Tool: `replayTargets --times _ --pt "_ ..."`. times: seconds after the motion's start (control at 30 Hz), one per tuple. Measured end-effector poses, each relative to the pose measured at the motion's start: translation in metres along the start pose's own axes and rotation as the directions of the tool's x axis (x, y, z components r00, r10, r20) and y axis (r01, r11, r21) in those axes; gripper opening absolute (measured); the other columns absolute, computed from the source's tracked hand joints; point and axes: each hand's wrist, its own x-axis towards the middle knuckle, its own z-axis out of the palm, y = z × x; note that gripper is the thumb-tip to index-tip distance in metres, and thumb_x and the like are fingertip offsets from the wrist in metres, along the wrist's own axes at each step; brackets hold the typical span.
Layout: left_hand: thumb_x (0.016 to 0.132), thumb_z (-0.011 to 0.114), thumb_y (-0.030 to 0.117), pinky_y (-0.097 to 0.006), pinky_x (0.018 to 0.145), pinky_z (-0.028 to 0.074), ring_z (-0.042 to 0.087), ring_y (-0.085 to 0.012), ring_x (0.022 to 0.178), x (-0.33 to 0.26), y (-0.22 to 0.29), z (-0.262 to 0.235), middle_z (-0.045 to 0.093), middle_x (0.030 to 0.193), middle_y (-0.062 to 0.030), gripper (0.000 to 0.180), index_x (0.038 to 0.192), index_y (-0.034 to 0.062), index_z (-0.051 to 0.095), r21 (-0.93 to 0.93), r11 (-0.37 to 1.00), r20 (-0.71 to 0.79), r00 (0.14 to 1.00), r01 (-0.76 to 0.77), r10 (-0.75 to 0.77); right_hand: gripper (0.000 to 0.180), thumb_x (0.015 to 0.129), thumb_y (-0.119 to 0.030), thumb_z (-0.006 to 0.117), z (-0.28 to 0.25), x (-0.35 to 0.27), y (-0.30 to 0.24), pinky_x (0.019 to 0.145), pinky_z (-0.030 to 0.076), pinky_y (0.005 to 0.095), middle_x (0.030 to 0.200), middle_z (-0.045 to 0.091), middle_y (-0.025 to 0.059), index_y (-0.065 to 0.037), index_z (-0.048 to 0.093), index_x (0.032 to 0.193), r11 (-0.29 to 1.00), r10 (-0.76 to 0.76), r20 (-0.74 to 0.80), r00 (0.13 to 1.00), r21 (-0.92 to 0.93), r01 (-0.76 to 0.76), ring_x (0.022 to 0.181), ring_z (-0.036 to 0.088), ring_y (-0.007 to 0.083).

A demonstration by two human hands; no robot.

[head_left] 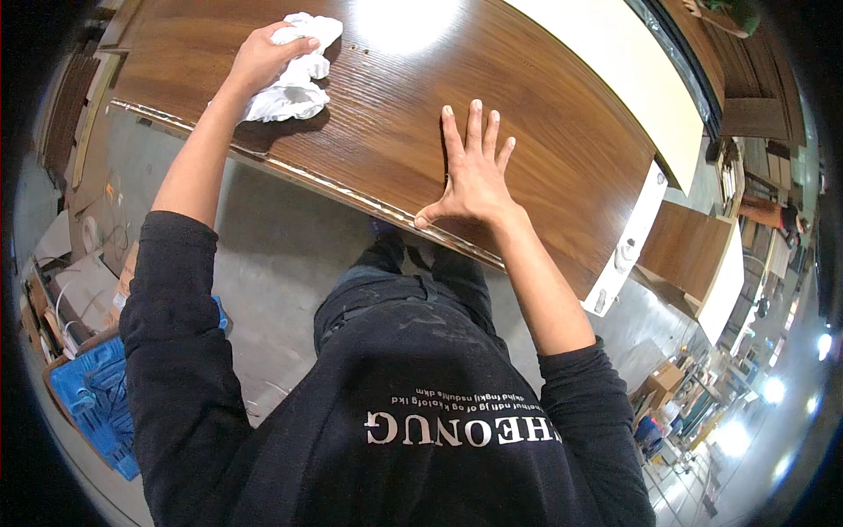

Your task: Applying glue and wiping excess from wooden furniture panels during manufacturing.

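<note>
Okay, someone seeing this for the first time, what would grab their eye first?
Probably the big brown board across the top, with a bright glare on it. Then the crumpled white cloth in the left hand, upper left, and the right hand splayed on the board.

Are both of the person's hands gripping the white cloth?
No, only the left hand grips the white cloth, while the right hand lies spread open on the brown wooden board.

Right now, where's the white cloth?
In the head view, the white cloth is at the upper left, bunched in the person's left hand, on the brown wooden board.
</note>
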Motion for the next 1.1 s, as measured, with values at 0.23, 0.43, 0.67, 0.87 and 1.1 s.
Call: replayTargets --times 0.23,0.43,0.67,0.87,1.1 --pt "0.079 0.072 0.032 -0.023 0.069 0.045 0.058 -0.0086 0.076 0.0 0.004 -0.002 0.066 0.086 -0.0029 0.037 0.101 0.0036 0.066 -0.068 0.993 0.054 0.994 0.095 -0.092 0.156 0.027 -0.055 0.089 0.003 0.021 -0.022 0.105 0.003 0.0704 0.152 -0.008 0.0284 -0.014 0.002 0.15 0.999 -0.039 -0.011 0.999 0.007 0.039 0.138 -0.01 0.0502" --pt "0.078 0.071 0.034 -0.025 0.069 0.045 0.059 -0.0103 0.075 0.0 0.004 -0.002 0.066 0.085 -0.0034 0.038 0.101 0.004 0.067 0.01 0.996 0.022 0.995 0.092 -0.092 0.155 0.027 -0.055 0.089 0.004 0.035 -0.036 0.104 0.004 0.071 0.151 -0.008 0.0293 -0.014 0.005 0.15 0.998 -0.06 -0.011 0.998 -0.015 0.06 0.138 -0.01 0.0508" --pt "0.077 0.071 0.032 -0.025 0.068 0.046 0.06 -0.0113 0.076 -0.001 0.008 0.001 0.067 0.085 -0.0046 0.036 0.099 0.0042 0.068 -0.021 0.994 0.012 0.994 0.106 -0.106 0.156 0.027 -0.057 0.088 0.003 0.048 -0.053 0.104 0.003 0.0714 0.151 -0.009 0.0287 -0.014 0.003 0.15 0.997 -0.04 0.006 0.999 -0.058 0.041 0.137 -0.011 0.051" --pt "0.073 0.073 0.04 -0.026 0.059 0.044 0.055 -0.0093 0.062 0.003 -0.006 0.001 0.065 0.074 -0.0016 0.042 0.098 0.0067 0.07 -0.051 0.994 -0.018 0.995 0.094 -0.095 0.157 0.026 -0.06 0.087 0.006 0.058 -0.068 0.103 0.003 0.0722 0.151 -0.008 0.0288 -0.014 0.003 0.15 0.998 -0.06 -0.022 0.998 -0.037 0.059 0.137 -0.012 0.0511" --pt "0.075 0.075 0.03 -0.023 0.064 0.045 0.058 -0.0083 0.07 0.007 -0.006 0.001 0.067 0.083 -0.0021 0.04 0.103 0.0025 0.068 -0.129 0.987 0.004 0.995 0.099 -0.099 0.159 0.024 -0.063 0.086 0.01 0.073 -0.084 0.103 0.003 0.0727 0.151 -0.008 0.0292 -0.014 0.002 0.15 0.998 -0.042 -0.047 0.998 -0.042 0.04 0.137 -0.011 0.0516"
